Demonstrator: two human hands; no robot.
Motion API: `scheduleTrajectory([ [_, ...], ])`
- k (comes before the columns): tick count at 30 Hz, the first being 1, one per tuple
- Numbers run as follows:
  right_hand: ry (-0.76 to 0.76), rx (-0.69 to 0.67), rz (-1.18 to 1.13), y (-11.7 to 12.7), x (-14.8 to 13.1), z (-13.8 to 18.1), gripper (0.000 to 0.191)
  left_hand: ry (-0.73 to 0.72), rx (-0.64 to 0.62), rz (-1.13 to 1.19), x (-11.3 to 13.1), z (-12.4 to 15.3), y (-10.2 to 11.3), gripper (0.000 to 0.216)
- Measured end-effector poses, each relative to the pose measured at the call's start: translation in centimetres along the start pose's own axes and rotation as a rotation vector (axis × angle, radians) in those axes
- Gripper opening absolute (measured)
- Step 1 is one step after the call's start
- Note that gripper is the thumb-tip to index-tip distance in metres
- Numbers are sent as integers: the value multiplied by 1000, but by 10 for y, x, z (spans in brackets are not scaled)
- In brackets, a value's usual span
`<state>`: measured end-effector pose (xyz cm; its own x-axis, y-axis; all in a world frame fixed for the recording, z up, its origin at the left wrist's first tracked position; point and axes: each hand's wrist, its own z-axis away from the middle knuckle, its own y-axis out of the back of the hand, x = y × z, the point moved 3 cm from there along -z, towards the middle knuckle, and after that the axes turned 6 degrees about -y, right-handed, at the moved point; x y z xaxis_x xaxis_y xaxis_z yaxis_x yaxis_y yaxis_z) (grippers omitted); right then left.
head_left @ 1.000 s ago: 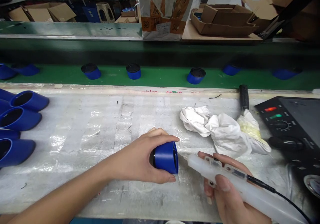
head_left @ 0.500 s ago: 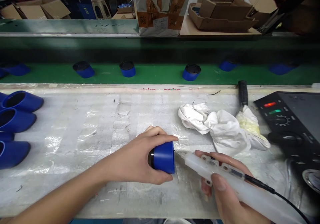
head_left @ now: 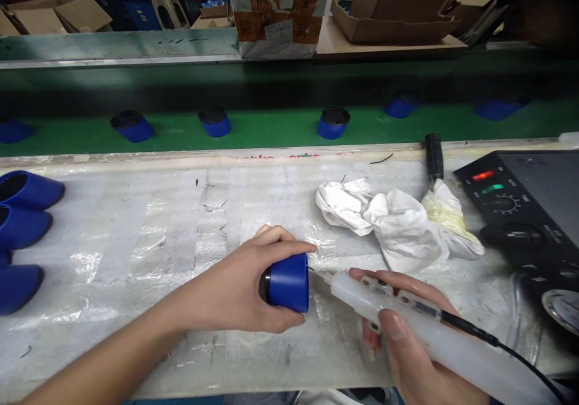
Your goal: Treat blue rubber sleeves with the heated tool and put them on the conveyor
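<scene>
My left hand (head_left: 239,287) grips a small blue cylindrical housing (head_left: 288,282) lying on its side just above the bench, its open end facing right. My right hand (head_left: 407,351) holds a translucent white pen-shaped tool (head_left: 407,320) with a black cable at its back end. The tool's thin tip points left and sits at the open mouth of the blue housing. Both hands are near the front edge of the bench.
Crumpled white rags (head_left: 393,221) lie behind the tool. A black control unit (head_left: 529,206) with lit indicators sits at the right. Several blue shells (head_left: 22,212) lie at the left edge. Blue parts (head_left: 333,122) ride the green conveyor (head_left: 271,129) behind; cardboard boxes (head_left: 389,13) beyond.
The blue housing and tool have stayed together in my hands while the view shifted slightly; the parts on the conveyor have drifted left.
</scene>
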<state>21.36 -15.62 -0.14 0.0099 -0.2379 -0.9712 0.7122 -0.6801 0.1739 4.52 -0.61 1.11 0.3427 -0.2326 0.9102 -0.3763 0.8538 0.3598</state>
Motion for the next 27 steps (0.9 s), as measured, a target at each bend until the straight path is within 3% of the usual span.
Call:
scheduleTrajectory([
  [13,121,25,77,5,2,-5,33,-37,8,-29,-1,0,2,71],
  [18,228,-142,56,8,4,-13,26,-31,2,-31,-1,0,3,71],
  [23,173,-3,81,11,6,-9,31,-37,-1,-27,0,-1,2,71],
  [27,206,-90,33,8,5,-8,28,-36,-10,-28,0,-1,1,71],
])
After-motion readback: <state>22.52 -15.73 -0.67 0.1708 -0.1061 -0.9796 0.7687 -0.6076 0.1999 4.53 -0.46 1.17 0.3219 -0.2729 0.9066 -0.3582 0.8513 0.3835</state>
